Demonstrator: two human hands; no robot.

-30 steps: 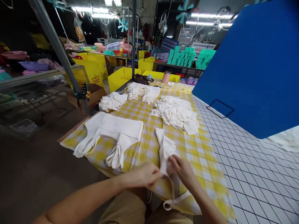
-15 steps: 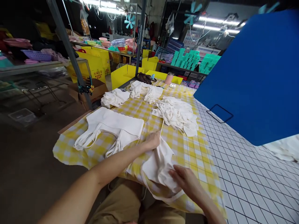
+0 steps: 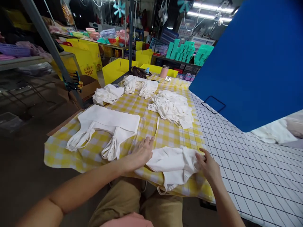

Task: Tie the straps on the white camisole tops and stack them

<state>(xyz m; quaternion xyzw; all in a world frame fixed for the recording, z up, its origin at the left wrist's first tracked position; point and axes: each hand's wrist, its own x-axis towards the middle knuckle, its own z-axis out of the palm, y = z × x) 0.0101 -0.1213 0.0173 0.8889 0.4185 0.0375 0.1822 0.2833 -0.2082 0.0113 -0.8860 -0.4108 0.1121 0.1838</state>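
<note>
A white strappy crop top (image 3: pixel 174 162) lies bunched flat on the yellow checked tablecloth (image 3: pixel 94 138) in front of me, one strap trailing toward my lap. My left hand (image 3: pixel 142 153) rests with fingers stretched out at the top's left end, touching the cloth. At the other end, my right hand (image 3: pixel 208 165) pinches the fabric between thumb and fingers. A neat stack of white crop tops (image 3: pixel 106 118) sits to the left, straps toward me. Beyond my hands is a loose heap of white garments (image 3: pixel 172 107). A thin white strip (image 3: pixel 157 126) lies between heap and left hand.
More white garment piles (image 3: pixel 140 85) lie farther back, near a dark bag (image 3: pixel 138 72) and a pink cup (image 3: pixel 164 72). A large blue board (image 3: pixel 236 63) stands over the white grid-patterned surface (image 3: pixel 236 164) at right. A metal post (image 3: pixel 52 53) rises at the left edge.
The top has been turned and spread sideways to the right. My left hand has gone from a closed grip to flat fingers; my right hand has moved right with the fabric.
</note>
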